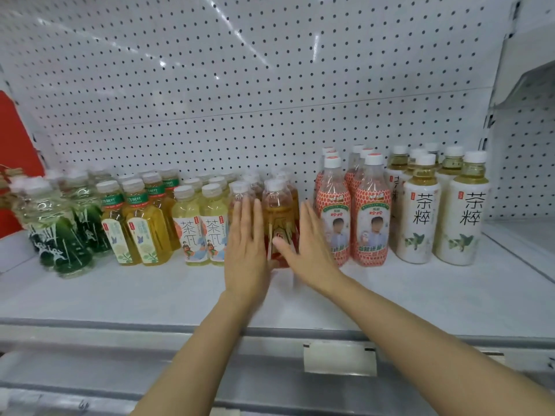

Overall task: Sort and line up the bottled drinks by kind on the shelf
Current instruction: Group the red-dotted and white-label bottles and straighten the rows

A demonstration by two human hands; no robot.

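Amber bottles (277, 217) stand upright in two short files near the middle of the shelf (150, 292), running from the front edge back toward the pegboard (240, 85). They sit between the pale yellow bottles (199, 226) on their left and the red-netted bottles (354, 217) on their right. Both hands are flat and hold nothing, with fingers straight and pointing up and away. The left hand (244, 250) lies palm-first against the front of the left amber bottle, covering most of its label. The right hand (306, 244) stands edge-on beside the right amber bottle, in the gap between it and the red-netted bottles, its thumb reaching across the lower label.

The relation that matters is that the amber group sits squarely between the two palms. Its long axis runs front to back, so any squaring-up has to come from the sides and the front. Neither hand is clearly nearer, as each is already at its own flank. My guess is that a light squeeze inward and a push back would bring the amber files flush with their neighbours. Upright bottles pressed high on the body could tip, so low contact looks safer.

Green-labelled bottles (75, 232) and golden tea bottles (138, 226) fill the left end of the shelf, and cream-labelled bottles (444, 217) the right. Those groups look sorted, though the far-left ones are blurred
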